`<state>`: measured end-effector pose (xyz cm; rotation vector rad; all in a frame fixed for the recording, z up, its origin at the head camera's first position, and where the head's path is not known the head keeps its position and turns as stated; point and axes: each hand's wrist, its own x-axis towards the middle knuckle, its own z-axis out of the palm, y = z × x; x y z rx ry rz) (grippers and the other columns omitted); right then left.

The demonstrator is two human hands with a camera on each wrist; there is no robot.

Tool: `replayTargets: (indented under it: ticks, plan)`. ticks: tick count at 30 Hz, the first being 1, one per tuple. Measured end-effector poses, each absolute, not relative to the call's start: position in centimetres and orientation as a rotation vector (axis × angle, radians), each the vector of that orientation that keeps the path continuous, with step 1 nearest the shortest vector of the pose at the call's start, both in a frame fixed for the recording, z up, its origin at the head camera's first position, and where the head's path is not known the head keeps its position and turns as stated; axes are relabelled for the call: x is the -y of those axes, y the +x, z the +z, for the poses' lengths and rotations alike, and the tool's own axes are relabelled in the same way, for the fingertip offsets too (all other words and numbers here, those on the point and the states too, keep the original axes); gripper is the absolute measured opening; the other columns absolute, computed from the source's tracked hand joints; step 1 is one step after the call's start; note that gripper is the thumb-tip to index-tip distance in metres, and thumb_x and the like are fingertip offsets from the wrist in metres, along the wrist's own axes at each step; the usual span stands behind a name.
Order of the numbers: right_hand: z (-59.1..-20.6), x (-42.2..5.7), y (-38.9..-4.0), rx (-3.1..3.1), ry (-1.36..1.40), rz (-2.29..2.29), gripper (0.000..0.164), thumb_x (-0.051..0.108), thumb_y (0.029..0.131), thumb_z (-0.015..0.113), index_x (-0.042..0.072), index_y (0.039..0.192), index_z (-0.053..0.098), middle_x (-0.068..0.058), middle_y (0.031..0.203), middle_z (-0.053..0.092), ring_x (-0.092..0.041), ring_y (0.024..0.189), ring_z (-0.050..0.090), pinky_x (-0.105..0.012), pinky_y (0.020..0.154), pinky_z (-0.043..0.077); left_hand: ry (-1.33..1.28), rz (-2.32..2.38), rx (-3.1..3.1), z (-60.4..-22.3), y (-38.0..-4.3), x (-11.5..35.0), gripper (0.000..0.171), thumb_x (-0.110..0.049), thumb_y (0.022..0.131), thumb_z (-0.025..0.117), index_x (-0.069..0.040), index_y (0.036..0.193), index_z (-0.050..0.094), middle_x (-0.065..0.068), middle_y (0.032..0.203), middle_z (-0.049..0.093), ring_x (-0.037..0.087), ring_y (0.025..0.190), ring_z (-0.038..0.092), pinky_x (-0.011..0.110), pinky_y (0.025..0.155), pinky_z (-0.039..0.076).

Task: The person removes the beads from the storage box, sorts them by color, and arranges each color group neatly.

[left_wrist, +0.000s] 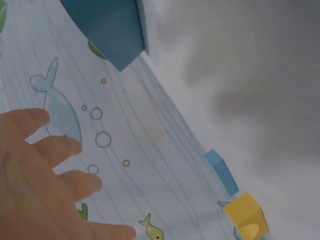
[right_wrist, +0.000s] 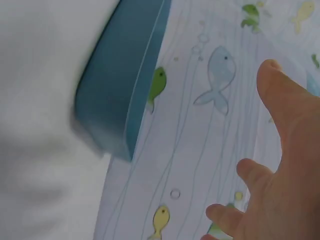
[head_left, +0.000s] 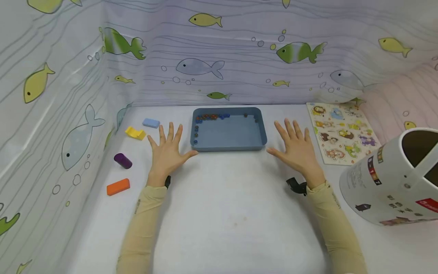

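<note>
Tray [head_left: 232,133], likely light, stiff, best gripped at both ends, lies between empty, wide-spread left hand [head_left: 166,153] and right hand [head_left: 297,149].

Beads [head_left: 213,117] in tray [head_left: 232,134]; blocks [head_left: 118,187] left; board [head_left: 337,127] right, bucket [head_left: 386,190] before board.

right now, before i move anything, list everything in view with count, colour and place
table: 1, white, foreground
tray: 1, blue-grey, back centre
beads: several, blue and reddish-brown, in tray, mostly back left
blue block: 1, blue, back left
yellow block: 1, yellow, left
cylinder: 1, purple, left
orange block: 1, orange, left, nearest
board: 1, pale, coloured figures, back right
bucket: 1, white, right, cut off by frame
cloth: count unclear, pale, fish prints, behind and alongside
sleeves: 2, tan, on arms
left hand: 1, bare, left of tray
right hand: 1, bare, right of tray
</note>
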<state>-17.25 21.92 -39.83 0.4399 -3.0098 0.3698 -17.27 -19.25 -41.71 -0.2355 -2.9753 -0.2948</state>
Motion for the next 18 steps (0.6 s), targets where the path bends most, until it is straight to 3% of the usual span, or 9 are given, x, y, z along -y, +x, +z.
replayTargets:
  ticks: [5,9,15,18]
  plan:
    - [-39.2,-18.7,-18.5,2.956,0.549,0.427,0.089,0.069,0.087,0.051,0.027,0.157,0.015,-0.016,0.162,0.019,-0.041,0.148,0.018,-0.062,0.118,0.016,-0.309,-0.420,3.009,-41.2,-17.8,18.8,0.104,-0.069,0.084,0.056,-0.012,0.157,0.011,0.017,0.163,0.013,0.042,0.150,0.002,0.075,0.112,0.002]
    - [-39.0,-16.0,-19.9,2.921,0.666,0.528,0.083,0.062,0.089,0.056,0.022,0.155,0.026,-0.016,0.157,0.032,-0.043,0.140,0.035,-0.062,0.110,0.033,-0.355,-0.560,3.028,-41.3,-18.4,18.3,0.103,-0.062,0.086,0.060,-0.007,0.156,0.009,0.015,0.163,0.013,0.036,0.151,0.008,0.068,0.117,0.008]
    - [-39.5,-11.8,-22.2,2.926,0.752,0.947,0.051,0.042,0.095,0.059,0.014,0.138,0.054,-0.009,0.134,0.060,-0.029,0.117,0.060,-0.050,0.094,0.050,-0.400,-0.653,2.992,-42.0,-19.0,17.5,0.100,-0.056,0.086,0.064,0.002,0.153,0.019,0.020,0.158,0.026,0.040,0.141,0.036,0.058,0.114,0.031]
    - [-40.1,-9.7,-23.4,2.919,0.752,1.182,0.039,0.034,0.098,0.057,0.011,0.129,0.062,-0.008,0.122,0.067,-0.026,0.106,0.063,-0.044,0.088,0.054,-0.396,-0.674,2.999,-42.3,-19.2,17.3,0.101,-0.056,0.085,0.066,0.004,0.152,0.020,0.023,0.156,0.027,0.042,0.138,0.039,0.053,0.112,0.037]
